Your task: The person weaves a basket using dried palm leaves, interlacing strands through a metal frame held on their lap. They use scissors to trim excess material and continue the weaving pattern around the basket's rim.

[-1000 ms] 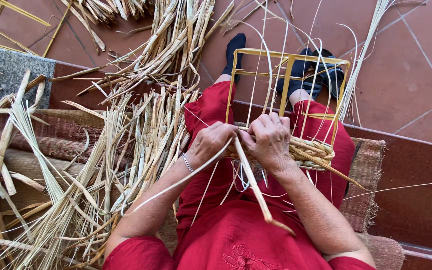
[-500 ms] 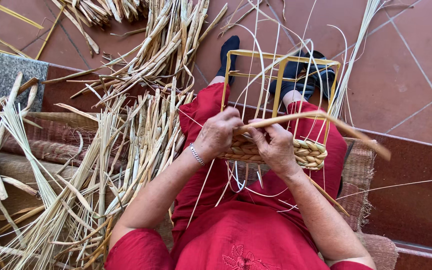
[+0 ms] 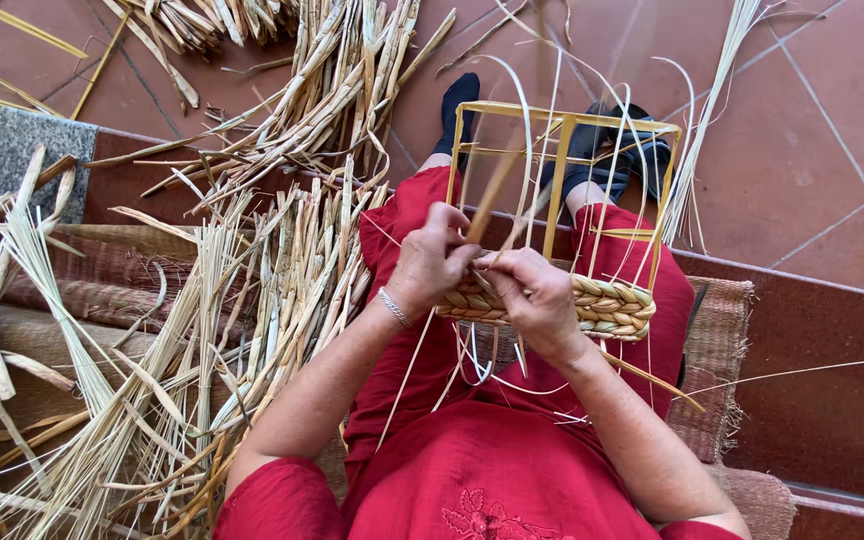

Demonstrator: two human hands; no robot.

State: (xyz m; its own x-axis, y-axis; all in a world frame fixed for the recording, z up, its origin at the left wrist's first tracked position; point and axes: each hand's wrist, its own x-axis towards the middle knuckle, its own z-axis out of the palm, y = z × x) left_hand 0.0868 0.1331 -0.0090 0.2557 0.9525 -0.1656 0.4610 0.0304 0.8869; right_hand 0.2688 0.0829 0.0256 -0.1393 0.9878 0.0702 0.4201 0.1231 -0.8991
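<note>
A yellow metal frame (image 3: pixel 560 180) rests on my lap, its lower end wrapped in rows of braided straw weave (image 3: pixel 607 303). My left hand (image 3: pixel 432 260) and my right hand (image 3: pixel 534 298) meet at the weave's left end, both pinching a flat straw strand (image 3: pixel 493 193) that sticks up, blurred, in front of the frame. A bracelet (image 3: pixel 392 306) circles my left wrist. Thin pale stakes (image 3: pixel 612 170) rise through the frame and hang below my hands.
A large heap of loose straw stalks (image 3: pixel 222 300) lies to my left over woven mats (image 3: pixel 72 290). More stalks (image 3: pixel 352 70) spread on the red tiled floor (image 3: pixel 822 130). My dark shoes (image 3: pixel 607 150) show beyond the frame. A grey stone slab (image 3: pixel 7 160) sits far left.
The strand swung from hanging below my hands, out to the right, then up in front of the frame. Both hands stayed at the weave's left end.
</note>
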